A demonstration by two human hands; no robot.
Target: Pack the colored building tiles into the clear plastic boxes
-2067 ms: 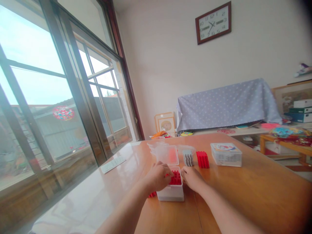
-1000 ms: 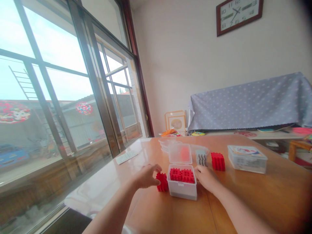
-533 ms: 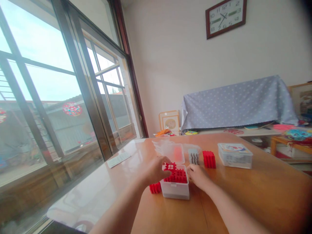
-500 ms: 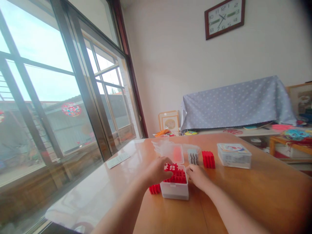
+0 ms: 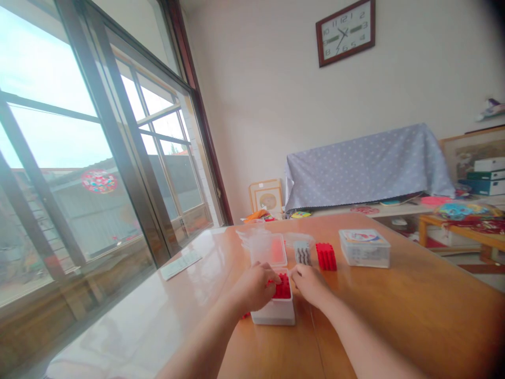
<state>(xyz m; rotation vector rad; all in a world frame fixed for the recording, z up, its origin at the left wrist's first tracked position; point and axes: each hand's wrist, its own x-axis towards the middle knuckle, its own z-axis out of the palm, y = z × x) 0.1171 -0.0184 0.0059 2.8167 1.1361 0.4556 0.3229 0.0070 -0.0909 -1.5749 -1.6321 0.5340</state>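
A translucent white plastic box (image 5: 273, 315) stands on the table with its lid off. Red toothed building blocks (image 5: 283, 287) sit inside, some showing window-like cutouts earlier. My left hand (image 5: 255, 287) reaches over the box's left side, its fingers closed on red blocks at the top; its fingertips are partly hidden. At the right rim, my right hand (image 5: 310, 283) has its fingers curled in against the box. Behind it stand a stack of grey blocks (image 5: 302, 253) and a stack of red blocks (image 5: 326, 256). More red blocks (image 5: 246, 315) peek out left of the box, mostly covered by my left arm.
Behind the box lie a clear lid (image 5: 279, 250) and crumpled plastic bags (image 5: 252, 237). A closed clear box (image 5: 365, 249) with a picture on its lid stands at the right. A paper sheet (image 5: 181, 264) lies on the left of the wooden table (image 5: 379, 321), near the window.
My left hand has lowered the red window-cutout piece toward the blocks in the box, and the hand now covers it. My right hand stays by the right rim. The view has turned slightly right.
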